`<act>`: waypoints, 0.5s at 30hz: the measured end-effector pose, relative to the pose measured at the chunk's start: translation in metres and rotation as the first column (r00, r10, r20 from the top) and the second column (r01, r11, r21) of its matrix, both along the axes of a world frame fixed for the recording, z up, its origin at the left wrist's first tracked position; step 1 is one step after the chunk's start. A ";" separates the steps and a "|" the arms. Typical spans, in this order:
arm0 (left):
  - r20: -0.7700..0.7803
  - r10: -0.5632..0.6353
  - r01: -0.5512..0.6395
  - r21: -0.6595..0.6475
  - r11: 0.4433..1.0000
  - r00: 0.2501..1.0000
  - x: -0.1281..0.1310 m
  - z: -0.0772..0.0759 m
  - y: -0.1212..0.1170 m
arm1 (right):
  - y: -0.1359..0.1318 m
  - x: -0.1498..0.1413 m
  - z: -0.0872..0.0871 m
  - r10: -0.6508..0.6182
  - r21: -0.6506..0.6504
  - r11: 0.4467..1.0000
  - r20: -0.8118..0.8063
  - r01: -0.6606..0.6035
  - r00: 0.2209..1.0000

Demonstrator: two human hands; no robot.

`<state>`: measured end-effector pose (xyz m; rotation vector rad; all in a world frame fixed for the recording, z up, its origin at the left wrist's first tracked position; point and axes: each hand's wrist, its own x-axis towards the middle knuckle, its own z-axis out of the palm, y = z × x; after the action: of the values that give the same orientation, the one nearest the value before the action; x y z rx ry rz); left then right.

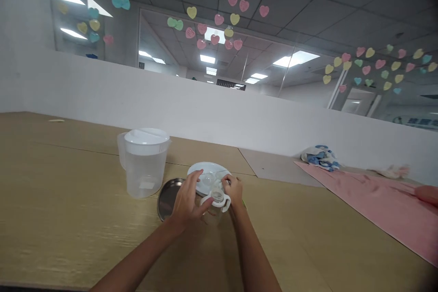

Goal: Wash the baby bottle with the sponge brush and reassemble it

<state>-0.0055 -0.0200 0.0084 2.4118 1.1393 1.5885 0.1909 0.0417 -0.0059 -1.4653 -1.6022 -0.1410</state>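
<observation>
Item: clear bottle (212, 213) with white two-handled collar (215, 200), long axis roughly upright, tilt unclear, base hidden, held above the wooden table (68, 191). My left hand (187, 201) and right hand (233, 190) clasp it closed. Just behind: white plate (208, 169), dark metal disc (167, 198), plastic pitcher (145, 166).

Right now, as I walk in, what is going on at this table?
A person's left hand and right hand are holding a clear handled cup in front of a white plate. A dark metal lid lies on the table beside a plastic jug. Another person's hand shows over a pink mat.
</observation>
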 end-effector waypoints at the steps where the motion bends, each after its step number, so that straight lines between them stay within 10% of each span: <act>1: 0.030 0.056 -0.058 0.070 0.996 0.998 -0.012 0.002 0.003 | 0.001 0.001 -0.001 0.004 -0.001 1.000 0.000 -0.004 1.000; 9: 0.420 0.396 -0.507 0.194 0.840 0.816 -0.134 0.001 0.035 | -0.009 0.007 0.031 0.013 0.213 0.976 -0.239 0.040 0.971; 15: 0.398 0.322 -0.365 0.033 0.931 0.859 -0.154 -0.008 0.052 | -0.141 0.017 0.012 -0.300 0.581 0.669 -0.359 0.463 0.884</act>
<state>-0.1590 0.0323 0.0004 1.8818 1.4882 2.1588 0.2077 -0.0998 0.0060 -1.1686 -0.8732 -0.6854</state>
